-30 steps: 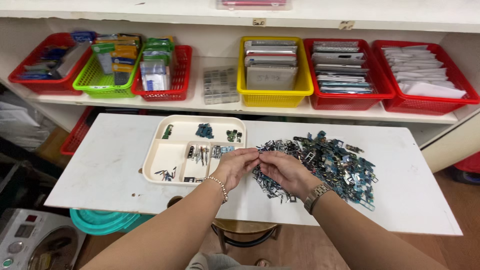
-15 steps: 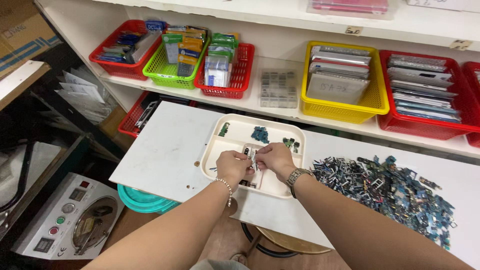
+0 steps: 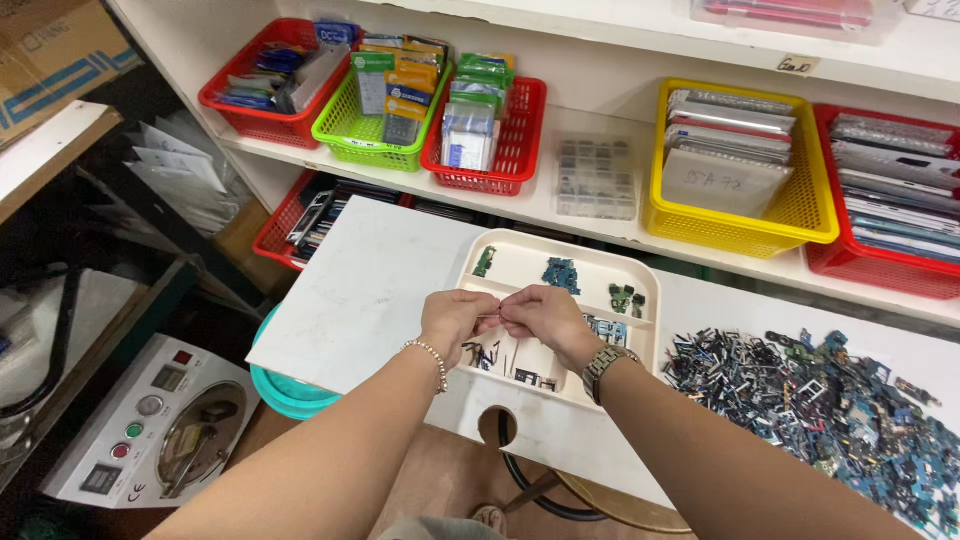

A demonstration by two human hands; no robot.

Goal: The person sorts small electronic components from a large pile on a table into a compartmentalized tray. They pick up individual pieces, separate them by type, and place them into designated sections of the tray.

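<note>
My left hand (image 3: 455, 322) and my right hand (image 3: 540, 318) meet above the cream sorting tray (image 3: 520, 255), fingertips pinched together on a small thin part (image 3: 497, 315) held between them. The tray has several compartments with small dark and blue-green electronic parts (image 3: 561, 274) in them. A big pile of mixed small blue and black parts (image 3: 820, 410) lies on the white table (image 3: 350, 300) to the right of the tray. A bead bracelet is on my left wrist, a watch on my right.
Shelf behind holds red (image 3: 262, 85), green (image 3: 385, 100), red (image 3: 490, 135), yellow (image 3: 735, 165) and red (image 3: 890, 200) baskets and a clear compartment box (image 3: 596, 180). A white machine with buttons (image 3: 150, 430) stands at lower left. A teal basin (image 3: 285, 390) sits under the table edge.
Both hands came from the parts pile on the right to the tray, and now they hold a small part between the fingertips above it. The view has swung left.
</note>
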